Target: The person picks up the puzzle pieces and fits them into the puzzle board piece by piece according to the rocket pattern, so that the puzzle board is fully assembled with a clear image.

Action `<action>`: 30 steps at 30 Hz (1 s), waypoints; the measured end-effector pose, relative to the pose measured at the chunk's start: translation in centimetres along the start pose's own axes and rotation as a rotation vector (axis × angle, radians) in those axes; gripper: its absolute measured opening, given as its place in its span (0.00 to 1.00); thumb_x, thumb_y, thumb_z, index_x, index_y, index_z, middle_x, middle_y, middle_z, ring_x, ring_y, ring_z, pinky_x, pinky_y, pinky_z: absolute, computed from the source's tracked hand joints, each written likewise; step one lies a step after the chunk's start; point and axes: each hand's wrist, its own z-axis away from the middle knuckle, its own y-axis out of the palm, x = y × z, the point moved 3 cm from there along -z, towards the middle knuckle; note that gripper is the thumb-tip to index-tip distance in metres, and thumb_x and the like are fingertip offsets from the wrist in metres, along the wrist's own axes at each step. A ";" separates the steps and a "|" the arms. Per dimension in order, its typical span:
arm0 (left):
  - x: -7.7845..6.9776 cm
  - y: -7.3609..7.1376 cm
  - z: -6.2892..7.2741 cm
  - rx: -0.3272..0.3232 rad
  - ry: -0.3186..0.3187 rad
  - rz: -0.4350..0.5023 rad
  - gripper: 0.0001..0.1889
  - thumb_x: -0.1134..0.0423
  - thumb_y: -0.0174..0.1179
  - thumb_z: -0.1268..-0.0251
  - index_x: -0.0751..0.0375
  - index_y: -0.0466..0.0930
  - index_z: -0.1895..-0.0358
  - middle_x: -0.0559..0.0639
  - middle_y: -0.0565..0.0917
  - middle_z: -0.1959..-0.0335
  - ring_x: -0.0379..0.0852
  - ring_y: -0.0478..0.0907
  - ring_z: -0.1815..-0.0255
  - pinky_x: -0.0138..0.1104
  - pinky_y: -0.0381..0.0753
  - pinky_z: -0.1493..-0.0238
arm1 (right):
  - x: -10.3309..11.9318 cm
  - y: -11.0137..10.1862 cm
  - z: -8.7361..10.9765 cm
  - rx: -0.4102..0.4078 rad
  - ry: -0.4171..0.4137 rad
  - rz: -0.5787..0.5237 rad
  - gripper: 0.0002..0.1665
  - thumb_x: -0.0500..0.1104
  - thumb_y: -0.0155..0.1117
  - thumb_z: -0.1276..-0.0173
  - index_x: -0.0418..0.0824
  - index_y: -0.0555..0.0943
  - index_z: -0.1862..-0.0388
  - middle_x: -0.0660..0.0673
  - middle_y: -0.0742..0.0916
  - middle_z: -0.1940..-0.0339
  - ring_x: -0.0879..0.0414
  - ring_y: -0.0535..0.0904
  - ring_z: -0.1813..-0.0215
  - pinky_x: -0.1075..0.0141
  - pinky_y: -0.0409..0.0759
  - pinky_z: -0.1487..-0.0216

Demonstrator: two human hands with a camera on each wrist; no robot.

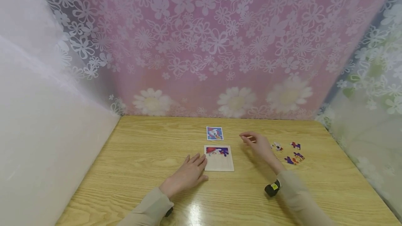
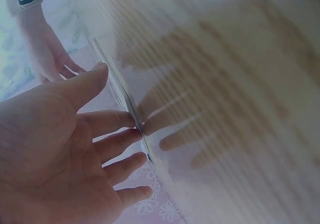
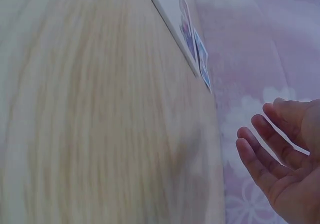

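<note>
A white puzzle tray (image 1: 219, 165) lies on the table with several joined pieces (image 1: 216, 151) along its top edge, in red, white and purple. My left hand (image 1: 186, 174) lies flat, its straight fingertips touching the tray's left edge; in the left wrist view the spread fingers (image 2: 117, 145) meet that edge. To the right of the tray, my right hand (image 1: 259, 145) hovers above the table with relaxed, slightly bent fingers. Nothing shows between its thumb and fingers in the right wrist view, where the hand (image 3: 295, 169) is partly cut off.
Behind the tray lies a small square picture card (image 1: 215, 133) with a white character on blue. Loose puzzle pieces (image 1: 291, 160) are scattered on the right, one (image 1: 296, 145) lying farther back and a white one (image 1: 277, 147) beside my right wrist. A flowered curtain (image 1: 213, 55) hangs behind the table.
</note>
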 end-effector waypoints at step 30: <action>0.0 0.1 -0.1 -0.003 -0.006 0.039 0.34 0.45 0.51 0.22 0.65 0.62 0.23 0.57 0.60 0.20 0.58 0.53 0.19 0.57 0.53 0.21 | -6.5 -6.8 1.3 0.163 0.003 0.390 0.15 0.39 0.66 0.28 0.36 0.86 0.46 0.31 0.87 0.47 0.35 0.84 0.52 0.39 0.82 0.52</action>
